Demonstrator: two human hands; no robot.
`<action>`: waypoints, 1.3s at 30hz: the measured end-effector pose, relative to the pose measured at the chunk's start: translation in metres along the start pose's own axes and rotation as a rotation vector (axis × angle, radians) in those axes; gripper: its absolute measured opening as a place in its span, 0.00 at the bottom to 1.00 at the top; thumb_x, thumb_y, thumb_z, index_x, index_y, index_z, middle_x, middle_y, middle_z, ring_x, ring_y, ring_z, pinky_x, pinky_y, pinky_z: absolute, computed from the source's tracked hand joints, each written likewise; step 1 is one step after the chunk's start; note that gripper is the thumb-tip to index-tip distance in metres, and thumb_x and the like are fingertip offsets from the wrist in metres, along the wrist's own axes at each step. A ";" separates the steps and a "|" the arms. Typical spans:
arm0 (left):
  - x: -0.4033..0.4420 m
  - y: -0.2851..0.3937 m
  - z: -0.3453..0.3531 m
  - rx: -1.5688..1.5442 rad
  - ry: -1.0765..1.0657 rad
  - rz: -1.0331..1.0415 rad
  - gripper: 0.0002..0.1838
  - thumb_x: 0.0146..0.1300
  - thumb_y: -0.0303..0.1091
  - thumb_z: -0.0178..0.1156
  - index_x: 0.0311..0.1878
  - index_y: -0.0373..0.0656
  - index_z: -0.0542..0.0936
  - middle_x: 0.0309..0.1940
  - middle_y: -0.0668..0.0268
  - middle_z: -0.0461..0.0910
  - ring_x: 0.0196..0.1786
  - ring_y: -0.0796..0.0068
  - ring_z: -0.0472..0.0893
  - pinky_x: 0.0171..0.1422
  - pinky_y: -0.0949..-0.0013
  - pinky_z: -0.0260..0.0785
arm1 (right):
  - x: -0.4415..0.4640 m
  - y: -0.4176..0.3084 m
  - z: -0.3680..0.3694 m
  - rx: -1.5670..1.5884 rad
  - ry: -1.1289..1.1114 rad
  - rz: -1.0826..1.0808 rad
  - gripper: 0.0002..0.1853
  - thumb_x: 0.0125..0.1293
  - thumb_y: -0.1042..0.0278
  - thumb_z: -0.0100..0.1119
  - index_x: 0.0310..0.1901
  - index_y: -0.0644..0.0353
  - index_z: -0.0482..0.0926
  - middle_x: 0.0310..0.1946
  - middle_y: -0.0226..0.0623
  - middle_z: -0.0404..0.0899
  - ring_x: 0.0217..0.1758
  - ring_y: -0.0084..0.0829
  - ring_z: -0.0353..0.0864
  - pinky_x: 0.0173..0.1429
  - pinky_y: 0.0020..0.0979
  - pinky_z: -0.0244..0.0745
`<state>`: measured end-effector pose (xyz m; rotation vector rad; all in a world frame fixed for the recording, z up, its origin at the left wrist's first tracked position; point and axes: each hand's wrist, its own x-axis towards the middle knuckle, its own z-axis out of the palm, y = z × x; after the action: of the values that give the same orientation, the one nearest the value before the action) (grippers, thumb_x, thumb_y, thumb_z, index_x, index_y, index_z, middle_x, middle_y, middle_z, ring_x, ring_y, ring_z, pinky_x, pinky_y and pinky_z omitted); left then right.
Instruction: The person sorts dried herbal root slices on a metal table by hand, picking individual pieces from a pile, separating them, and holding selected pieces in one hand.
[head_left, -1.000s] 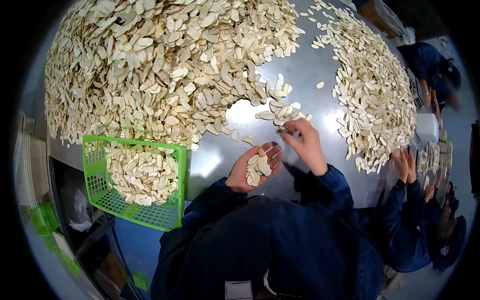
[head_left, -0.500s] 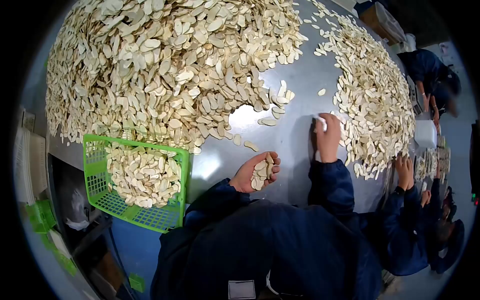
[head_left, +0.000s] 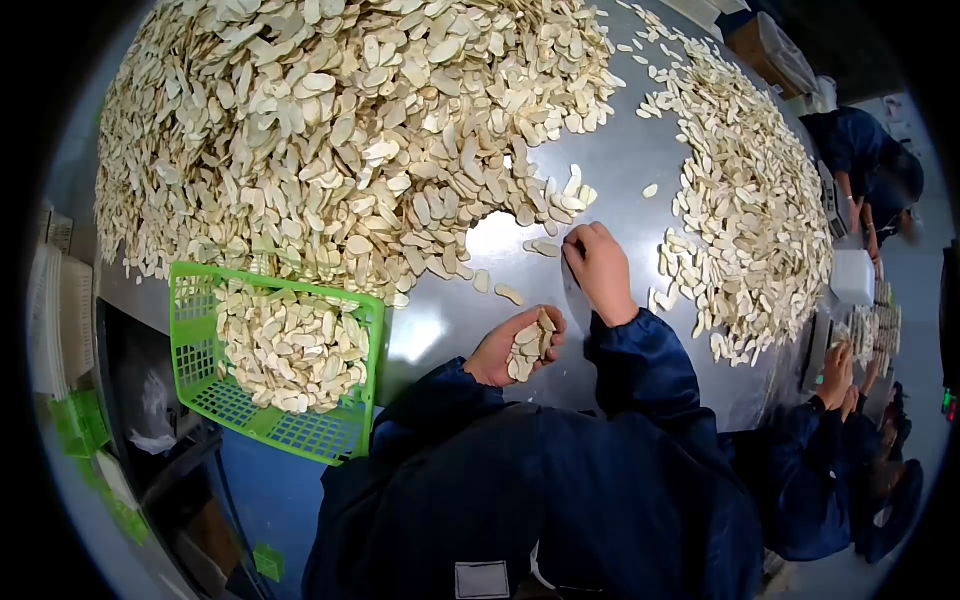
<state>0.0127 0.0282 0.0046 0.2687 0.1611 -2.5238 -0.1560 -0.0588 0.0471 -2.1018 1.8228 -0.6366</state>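
My left hand [head_left: 492,355] is palm up near the table's front edge, its fingers curled round several pale, flat dried slices [head_left: 528,350]. To its upper right, my right hand [head_left: 603,272] hovers low over the metal table [head_left: 440,320], fingers bent and pressed together. Whatever they may hold is hidden. Just left of its fingertips lies a loose slice [head_left: 541,247], and a few more slices [head_left: 508,294] lie above my left hand. A great heap of the same slices [head_left: 300,150] fills the left and back of the table.
At the front left, a green plastic basket [head_left: 374,370] holds a mound of slices. A second, spread-out pile [head_left: 750,220] covers the right side. Beyond it are a white container [head_left: 852,277], a co-worker's hands [head_left: 836,375] and another person in dark blue [head_left: 858,150].
My right hand has moved left from the right pile, where it had a pale piece at its fingers. Slices now lie at that pile's left edge. My left hand has barely moved.
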 end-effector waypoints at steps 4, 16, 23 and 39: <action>0.000 -0.002 0.004 0.074 -0.003 0.024 0.13 0.71 0.46 0.47 0.47 0.50 0.74 0.39 0.66 0.73 0.35 0.72 0.77 0.27 0.76 0.72 | 0.008 -0.011 0.007 0.037 0.065 0.013 0.07 0.59 0.68 0.60 0.34 0.61 0.76 0.31 0.41 0.75 0.32 0.46 0.76 0.36 0.40 0.71; 0.000 0.002 0.012 -0.129 0.104 0.034 0.15 0.73 0.43 0.44 0.55 0.50 0.75 0.51 0.64 0.77 0.46 0.67 0.81 0.45 0.69 0.80 | -0.004 -0.021 -0.059 0.678 -0.402 0.159 0.07 0.60 0.71 0.61 0.35 0.63 0.73 0.24 0.25 0.70 0.28 0.16 0.67 0.31 0.22 0.62; -0.001 0.002 0.005 -0.218 0.085 0.040 0.14 0.72 0.41 0.47 0.53 0.46 0.74 0.52 0.60 0.75 0.50 0.63 0.78 0.40 0.67 0.79 | 0.043 -0.015 -0.026 0.379 -0.059 0.046 0.11 0.58 0.67 0.61 0.38 0.66 0.78 0.31 0.38 0.76 0.31 0.31 0.76 0.38 0.30 0.70; 0.001 0.002 -0.003 -0.099 0.015 -0.044 0.12 0.71 0.40 0.50 0.50 0.45 0.75 0.42 0.65 0.72 0.37 0.73 0.71 0.33 0.74 0.73 | 0.031 0.052 -0.059 0.676 -0.359 0.266 0.09 0.61 0.72 0.59 0.43 0.63 0.79 0.29 0.32 0.81 0.24 0.24 0.75 0.30 0.25 0.68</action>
<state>0.0135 0.0263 0.0013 0.2466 0.2996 -2.5490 -0.2265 -0.0933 0.0768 -1.3957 1.3907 -0.6381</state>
